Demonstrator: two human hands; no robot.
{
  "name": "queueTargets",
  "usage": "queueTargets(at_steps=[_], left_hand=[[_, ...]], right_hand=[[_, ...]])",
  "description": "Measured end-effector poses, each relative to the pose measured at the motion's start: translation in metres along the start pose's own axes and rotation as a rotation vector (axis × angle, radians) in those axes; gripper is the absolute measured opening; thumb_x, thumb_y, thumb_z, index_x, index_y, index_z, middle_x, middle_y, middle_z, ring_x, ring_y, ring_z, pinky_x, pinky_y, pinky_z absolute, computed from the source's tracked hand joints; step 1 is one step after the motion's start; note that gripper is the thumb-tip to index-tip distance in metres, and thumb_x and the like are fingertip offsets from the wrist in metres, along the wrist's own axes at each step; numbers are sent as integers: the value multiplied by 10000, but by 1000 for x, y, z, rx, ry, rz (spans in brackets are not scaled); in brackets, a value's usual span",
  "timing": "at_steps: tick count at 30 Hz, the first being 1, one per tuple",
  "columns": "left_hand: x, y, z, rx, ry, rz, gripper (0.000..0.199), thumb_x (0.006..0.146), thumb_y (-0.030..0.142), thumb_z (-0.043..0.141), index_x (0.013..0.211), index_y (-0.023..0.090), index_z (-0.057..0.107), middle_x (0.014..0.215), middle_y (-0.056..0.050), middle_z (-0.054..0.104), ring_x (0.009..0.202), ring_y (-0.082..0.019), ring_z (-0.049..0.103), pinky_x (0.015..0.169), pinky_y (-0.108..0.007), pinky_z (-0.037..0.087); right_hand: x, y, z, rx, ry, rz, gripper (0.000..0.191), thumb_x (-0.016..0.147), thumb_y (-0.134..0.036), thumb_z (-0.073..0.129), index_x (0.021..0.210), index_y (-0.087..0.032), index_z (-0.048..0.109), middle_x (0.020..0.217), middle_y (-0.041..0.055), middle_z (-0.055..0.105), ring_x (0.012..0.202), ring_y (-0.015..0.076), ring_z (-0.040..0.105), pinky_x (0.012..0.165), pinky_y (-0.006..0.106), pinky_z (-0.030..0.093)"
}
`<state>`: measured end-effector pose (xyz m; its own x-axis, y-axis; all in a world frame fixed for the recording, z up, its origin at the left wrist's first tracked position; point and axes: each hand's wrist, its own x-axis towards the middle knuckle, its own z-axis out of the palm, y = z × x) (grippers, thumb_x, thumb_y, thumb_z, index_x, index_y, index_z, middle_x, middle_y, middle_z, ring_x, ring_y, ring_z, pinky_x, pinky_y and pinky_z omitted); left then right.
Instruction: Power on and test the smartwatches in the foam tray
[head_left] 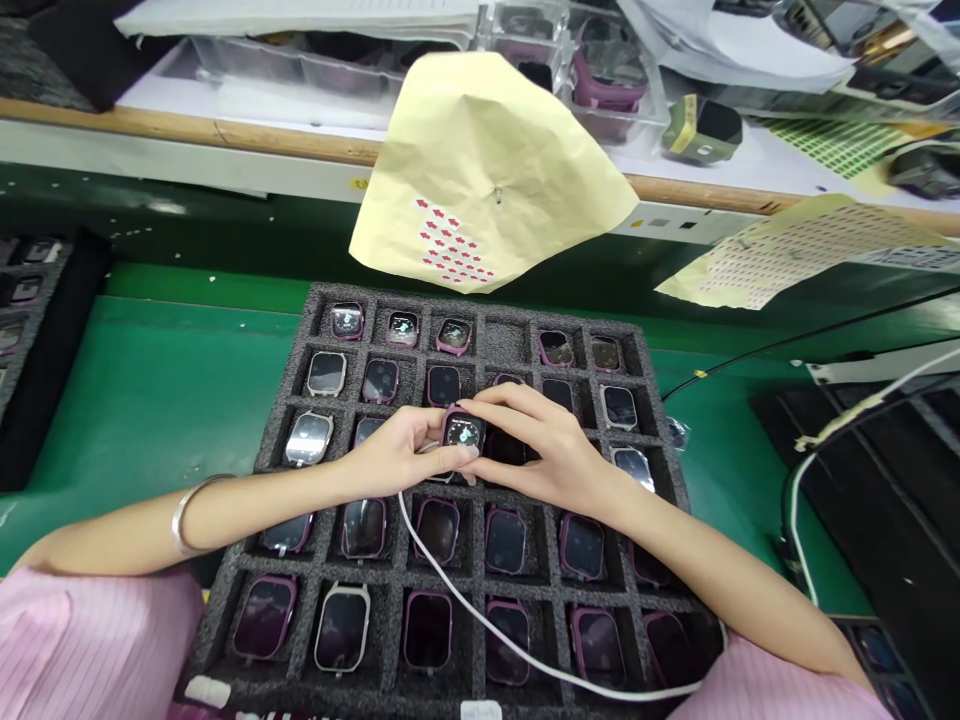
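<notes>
Between my two hands, above the middle of a dark foam tray point(469, 600), is a purple-framed smartwatch point(463, 432) with its screen lit. My left hand point(409, 450) grips it from the left, thumb along its lower edge. From the right, my right hand point(536, 440) touches the watch with its fingertips. A white cable point(480, 615) runs from under my left hand across the tray toward the lower right. Watches with purple or silver frames sit in the tray's compartments; one compartment point(506, 342) in the back row holds none.
Behind the tray, a shelf edge point(300, 145) carries papers and clear boxes, with a yellow sheet point(487, 170) hanging down. Another foam tray point(56, 340) lies at the far left. Black trays point(885, 500) and cables are at the right.
</notes>
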<state>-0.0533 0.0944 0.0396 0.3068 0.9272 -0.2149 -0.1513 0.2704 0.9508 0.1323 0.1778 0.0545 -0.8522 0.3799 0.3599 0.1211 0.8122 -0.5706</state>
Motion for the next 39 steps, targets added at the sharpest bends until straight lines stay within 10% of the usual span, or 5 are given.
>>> queueTargets(at_steps=[14,22,28,34,39], left_hand=[[3,-6,1,49,44,-8,283,841,408,632,862,132,574,722,3,591,653,-126,560,613,-240,454],[3,-13,0,107,-43,-82,438,796,461,688,1059,154,518,846,11,560,581,-74,415,541,-207,374],[4,1,12,31,-56,-100,371,813,339,683,1109,151,558,982,-35,633,757,-106,555,684,-225,466],[14,16,33,-39,-66,-263,225,776,273,684,895,152,536,756,44,545,429,-12,317,387,-173,236],[24,4,34,-52,-112,-158,232,755,229,688,897,123,538,977,-67,651,411,-7,414,409,-205,338]], right_hand=[[-1,-1,8,-198,29,-63,390,857,-314,663,1187,-122,584,1012,148,656,904,269,631,758,426,544],[24,45,-40,-142,256,52,291,784,-314,735,1002,-149,633,932,87,662,831,232,622,764,369,513],[22,85,-71,-366,-142,104,353,871,-343,641,1155,-133,652,1107,135,590,1027,295,543,905,456,455],[14,94,-99,-422,-388,224,400,821,-316,680,1173,-125,667,1042,140,588,988,311,565,861,441,478],[9,99,-96,-529,-319,191,365,799,-344,715,1079,-111,690,1057,160,593,954,329,586,806,446,499]])
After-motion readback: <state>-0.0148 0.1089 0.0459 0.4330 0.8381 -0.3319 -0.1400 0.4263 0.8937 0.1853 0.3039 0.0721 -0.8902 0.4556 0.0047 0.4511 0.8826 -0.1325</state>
